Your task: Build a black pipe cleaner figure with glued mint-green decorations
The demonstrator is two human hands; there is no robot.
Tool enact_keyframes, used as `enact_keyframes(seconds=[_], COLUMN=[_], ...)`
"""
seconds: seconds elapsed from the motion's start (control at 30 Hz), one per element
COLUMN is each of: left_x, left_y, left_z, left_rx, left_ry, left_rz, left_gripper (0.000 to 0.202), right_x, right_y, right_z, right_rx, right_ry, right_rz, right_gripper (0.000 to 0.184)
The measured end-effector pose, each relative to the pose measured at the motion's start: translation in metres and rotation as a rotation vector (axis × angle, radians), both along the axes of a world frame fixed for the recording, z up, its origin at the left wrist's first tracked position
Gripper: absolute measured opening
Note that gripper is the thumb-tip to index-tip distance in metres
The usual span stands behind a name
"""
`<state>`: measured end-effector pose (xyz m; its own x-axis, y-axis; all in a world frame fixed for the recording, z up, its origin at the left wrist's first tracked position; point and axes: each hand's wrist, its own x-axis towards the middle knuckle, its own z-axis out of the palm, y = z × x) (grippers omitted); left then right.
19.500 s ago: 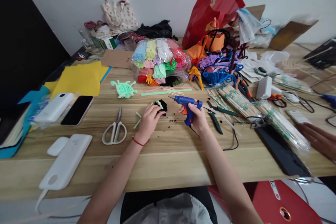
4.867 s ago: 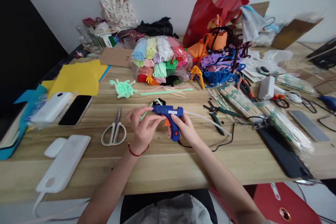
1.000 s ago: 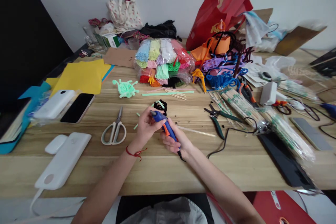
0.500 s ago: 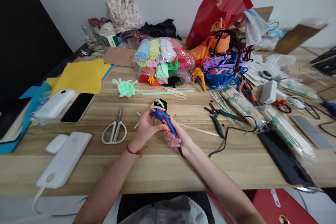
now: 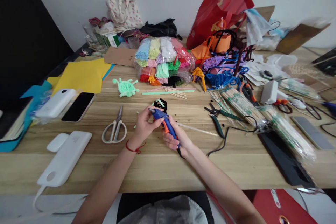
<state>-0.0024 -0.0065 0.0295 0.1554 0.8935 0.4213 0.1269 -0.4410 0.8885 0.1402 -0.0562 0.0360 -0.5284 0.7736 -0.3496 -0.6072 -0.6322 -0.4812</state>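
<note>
My right hand (image 5: 175, 136) is wrapped round the handle of a blue hot glue gun (image 5: 164, 119) with an orange trigger. Its nozzle points up and to the left. My left hand (image 5: 144, 124), with a red string bracelet at the wrist, is closed at the gun's front, thumb against its body; its fingertips are partly hidden. Just behind the gun is a black piece with pale green strips (image 5: 160, 104). A clear glue stick (image 5: 198, 129) lies to the right of the gun. White-handled scissors (image 5: 114, 129) rest left of my left hand.
A mint-green pipe-cleaner bundle (image 5: 126, 87) lies behind the scissors. Bagged pipe cleaners (image 5: 164, 59) stand at the back. Green-handled pliers (image 5: 217, 120) and the black cord (image 5: 227, 140) lie right, near packs of sticks (image 5: 243, 105). A phone (image 5: 78, 107) and white power strip (image 5: 65, 159) lie left.
My left hand has shifted slightly left, and its thumb sits a little higher along the glue gun. The gun has moved slightly left; my right hand keeps its grip.
</note>
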Motion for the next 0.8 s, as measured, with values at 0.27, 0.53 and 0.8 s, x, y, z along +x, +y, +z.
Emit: enact_keyframes(seconds=[0.27,0.53,0.8], left_x=[0.003,0.011,0.016], left_y=[-0.004,-0.008,-0.011], left_z=[0.008,0.0,0.003], left_rx=[-0.004,-0.045,-0.105], left_ry=[-0.041,-0.098,-0.089], left_rz=[0.0,0.108,0.163], left_gripper=[0.026,0.026,0.023], right_x=[-0.004,-0.006,-0.013], right_y=[-0.003,-0.002,-0.004], right_z=[-0.004,-0.005,-0.007], right_rx=[0.019,0.03,0.075], right_ry=[-0.037,-0.104,-0.189], right_rz=[0.002,-0.01,-0.061], right_gripper=[0.044,0.049,0.054])
